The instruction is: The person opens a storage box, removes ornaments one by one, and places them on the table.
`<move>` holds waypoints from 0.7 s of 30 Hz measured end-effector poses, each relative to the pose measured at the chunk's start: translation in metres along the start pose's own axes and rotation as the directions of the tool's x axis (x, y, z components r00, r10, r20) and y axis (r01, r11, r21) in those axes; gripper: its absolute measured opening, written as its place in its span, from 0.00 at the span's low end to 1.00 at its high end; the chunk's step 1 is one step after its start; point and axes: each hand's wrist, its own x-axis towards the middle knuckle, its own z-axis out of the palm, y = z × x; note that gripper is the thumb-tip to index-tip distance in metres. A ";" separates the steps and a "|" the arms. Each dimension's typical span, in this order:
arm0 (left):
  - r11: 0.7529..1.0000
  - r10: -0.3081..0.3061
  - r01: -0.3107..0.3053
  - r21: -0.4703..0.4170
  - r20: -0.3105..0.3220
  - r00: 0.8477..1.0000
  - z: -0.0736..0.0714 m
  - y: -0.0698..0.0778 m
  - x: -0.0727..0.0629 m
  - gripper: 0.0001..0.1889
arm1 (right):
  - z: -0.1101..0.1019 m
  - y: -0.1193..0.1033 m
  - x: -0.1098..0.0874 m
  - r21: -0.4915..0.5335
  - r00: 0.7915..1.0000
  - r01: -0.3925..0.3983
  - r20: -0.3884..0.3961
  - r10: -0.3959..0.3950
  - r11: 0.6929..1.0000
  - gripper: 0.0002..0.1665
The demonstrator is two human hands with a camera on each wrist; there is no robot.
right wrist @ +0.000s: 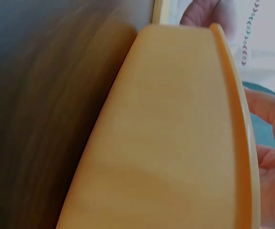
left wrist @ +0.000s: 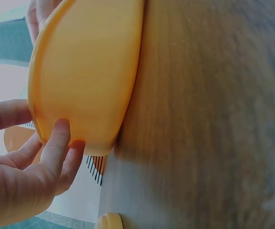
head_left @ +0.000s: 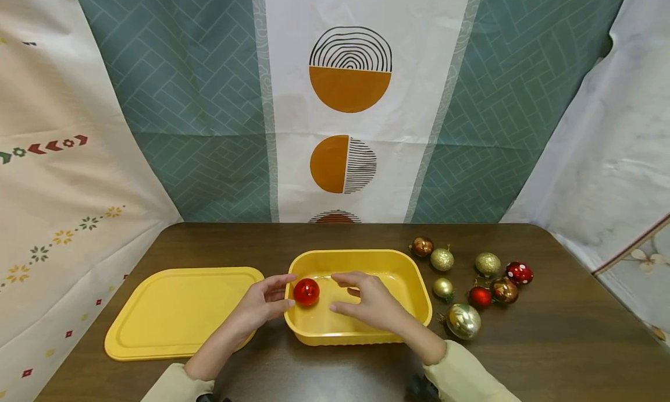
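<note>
A yellow rectangular box [head_left: 358, 334] stands uncovered on the table. Inside it, near the left wall, lies a shiny red ball ornament [head_left: 306, 292]. My left hand [head_left: 259, 302] is at the box's left end, fingers spread at the rim; in the left wrist view its fingers [left wrist: 58, 143] overlap the yellow wall, and I cannot tell how firmly they touch. My right hand [head_left: 369, 302] is over the box, to the right of the red ball, thumb and fingers apart with nothing between them. In the right wrist view, that hand [right wrist: 273, 176] shows behind the box's rim.
A flat yellow lid [head_left: 178, 312] lies left of the box. To the right are several ornaments: a large pale-gold ball [head_left: 463, 321], a red ball [head_left: 480, 297], a spotted red one [head_left: 519, 272], a brown one [head_left: 421, 246] and a glittery gold one [head_left: 442, 259]. A patterned curtain [head_left: 209, 128] hangs behind.
</note>
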 end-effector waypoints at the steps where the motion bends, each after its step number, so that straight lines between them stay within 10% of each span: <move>1: 1.000 0.000 0.000 -0.001 0.004 1.000 0.000 0.000 0.000 0.26 | 0.003 -0.001 0.002 0.014 1.000 -0.010 0.005 0.010 1.000 0.28; 21: 1.000 -0.007 0.007 -0.015 0.027 1.000 -0.002 -0.001 0.001 0.27 | 0.044 -0.003 0.037 -0.070 0.975 -0.218 0.036 0.221 0.973 0.36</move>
